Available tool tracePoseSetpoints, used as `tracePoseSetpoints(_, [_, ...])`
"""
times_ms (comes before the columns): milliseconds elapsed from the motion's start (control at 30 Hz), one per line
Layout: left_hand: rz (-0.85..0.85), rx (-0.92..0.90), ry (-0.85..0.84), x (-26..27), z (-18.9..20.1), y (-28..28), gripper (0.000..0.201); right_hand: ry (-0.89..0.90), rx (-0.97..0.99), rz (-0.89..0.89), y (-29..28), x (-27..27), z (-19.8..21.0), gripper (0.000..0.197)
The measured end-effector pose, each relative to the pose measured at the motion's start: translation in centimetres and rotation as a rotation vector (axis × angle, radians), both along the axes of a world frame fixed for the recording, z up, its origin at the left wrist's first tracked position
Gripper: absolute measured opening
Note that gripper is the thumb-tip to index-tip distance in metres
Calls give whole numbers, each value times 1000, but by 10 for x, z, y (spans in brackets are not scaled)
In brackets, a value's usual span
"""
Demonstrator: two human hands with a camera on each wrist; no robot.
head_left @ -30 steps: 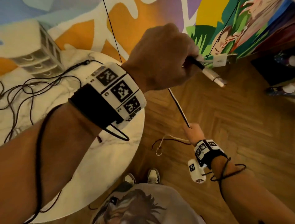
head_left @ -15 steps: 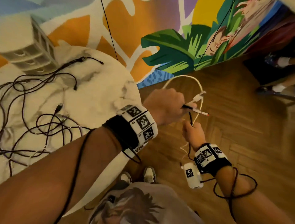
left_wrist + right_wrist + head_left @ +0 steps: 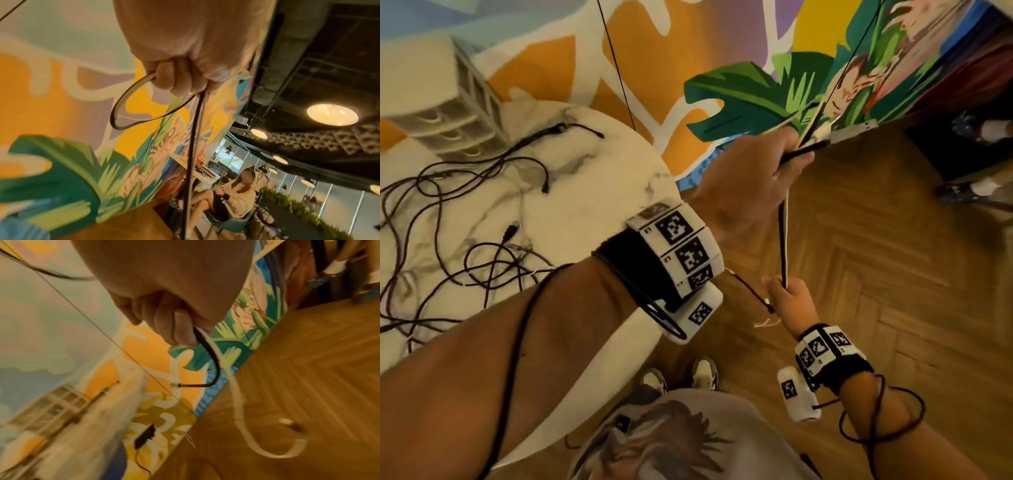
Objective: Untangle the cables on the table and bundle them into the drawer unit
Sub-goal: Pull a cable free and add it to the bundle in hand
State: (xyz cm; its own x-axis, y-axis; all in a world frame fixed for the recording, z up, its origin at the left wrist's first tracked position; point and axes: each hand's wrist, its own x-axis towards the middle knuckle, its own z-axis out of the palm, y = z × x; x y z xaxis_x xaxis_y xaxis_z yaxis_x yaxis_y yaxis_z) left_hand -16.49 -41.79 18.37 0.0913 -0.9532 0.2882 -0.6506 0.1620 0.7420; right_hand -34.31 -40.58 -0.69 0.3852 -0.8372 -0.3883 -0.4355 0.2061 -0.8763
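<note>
Left hand (image 3: 748,185) and right hand (image 3: 789,301) each grip a black cable (image 3: 781,246) and a white cable (image 3: 786,219) stretched taut over the wooden herringbone floor (image 3: 893,274)

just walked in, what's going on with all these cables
A person is pulling a black cable and a white cable taut between both hands over the wooden floor. The left hand grips them up high, the right hand lower down. More tangled cables lie on the marble table beside the white drawer unit.
</note>
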Motion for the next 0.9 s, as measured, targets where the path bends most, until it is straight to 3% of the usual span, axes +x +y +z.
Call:
tracePoseSetpoints(233, [111,-153,-186,32,32,-7,21,220,222,-237,-6,-23,-74,43])
tracePoseSetpoints(400, [149,-183,-199,41,37,-5,29,257,385,-350,-3,-28,-91,39])
tracePoseSetpoints(500, [148,-180,-218,41,38,-4,24,337,527,-293,1,-27,-96,42])
tracePoseSetpoints(567, [154,-169,-207,41,37,-4,29,279,673,-319,5,-26,-101,45])
tracePoseSetpoints(667, [172,-162,-187,45,35,-3,34,258,728,-299,8,-26,-105,46])
tracePoseSetpoints(733, [191,-174,-176,48,36,-4,34,325,692,-194,11,-25,-103,45])
tracePoseSetpoints(833, [202,-199,-188,53,40,-4,33,459,487,27,17,-29,-104,33])
tracePoseSetpoints(900, [207,-200,-216,56,42,-4,33,516,451,78,21,-36,-108,25])
